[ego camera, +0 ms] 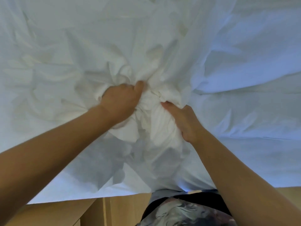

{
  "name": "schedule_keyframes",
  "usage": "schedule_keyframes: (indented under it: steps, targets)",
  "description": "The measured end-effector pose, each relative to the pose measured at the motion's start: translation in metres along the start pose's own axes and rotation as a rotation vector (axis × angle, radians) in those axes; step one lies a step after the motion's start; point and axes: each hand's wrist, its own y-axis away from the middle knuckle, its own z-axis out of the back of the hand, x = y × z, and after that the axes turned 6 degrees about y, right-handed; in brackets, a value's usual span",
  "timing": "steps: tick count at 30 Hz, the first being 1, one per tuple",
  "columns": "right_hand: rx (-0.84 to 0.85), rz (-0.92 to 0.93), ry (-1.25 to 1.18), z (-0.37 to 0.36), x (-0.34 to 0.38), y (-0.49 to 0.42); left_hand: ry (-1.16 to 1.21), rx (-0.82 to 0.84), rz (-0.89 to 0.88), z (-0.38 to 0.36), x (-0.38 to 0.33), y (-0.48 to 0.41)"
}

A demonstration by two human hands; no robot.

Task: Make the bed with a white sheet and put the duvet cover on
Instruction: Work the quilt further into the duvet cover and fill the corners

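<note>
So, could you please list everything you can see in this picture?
white bedding: one expanse, white, creased, covering most of the view
bunched fabric: one wad, white, centre, between the hands
wood surface: one, light brown, bottom edge, below the bedding
patterned garment: one, grey and dark, bottom centre
left hand: one, grips the bunch on its left side
right hand: one, grips the bunch on its right side
</note>
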Motion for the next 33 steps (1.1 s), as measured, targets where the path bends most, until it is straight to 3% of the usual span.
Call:
schedule_keyframes:
  steps: [5,9,12,17,20,22,26,30,33]
  targets:
    - [-0.031,0.14,-0.048,0.036,0.048,0.037,0.08,-0.239,0.057,0.064,0.034,0.024]
    - [-0.246,0.179,-0.116,0.114,0.054,0.067,0.121,-0.292,0.104,0.101,0.063,0.041]
    - [-0.394,0.186,-0.085,0.161,0.045,0.072,0.112,-0.239,0.172,0.098,0.066,0.041]
    - [-0.239,0.201,0.058,0.168,0.034,0.059,0.103,-0.052,0.328,0.091,0.031,0.031]
    - [-0.19,0.16,0.029,0.167,0.026,0.054,-0.083,0.042,0.428,0.094,-0.018,0.027]
    - [-0.168,0.143,0.012,0.165,0.021,0.047,-0.146,0.043,0.351,0.089,-0.073,0.023]
    - [-0.165,0.093,-0.051,0.165,0.016,0.033,-0.22,0.103,0.032,0.05,-0.167,0.005]
    - [-0.148,0.016,-0.072,0.166,0.011,0.025,-0.431,0.156,-0.015,0.024,-0.16,-0.039]
    - [-0.124,0.011,-0.126,0.165,0.009,0.026,-0.322,0.187,-0.037,0.035,-0.146,-0.062]
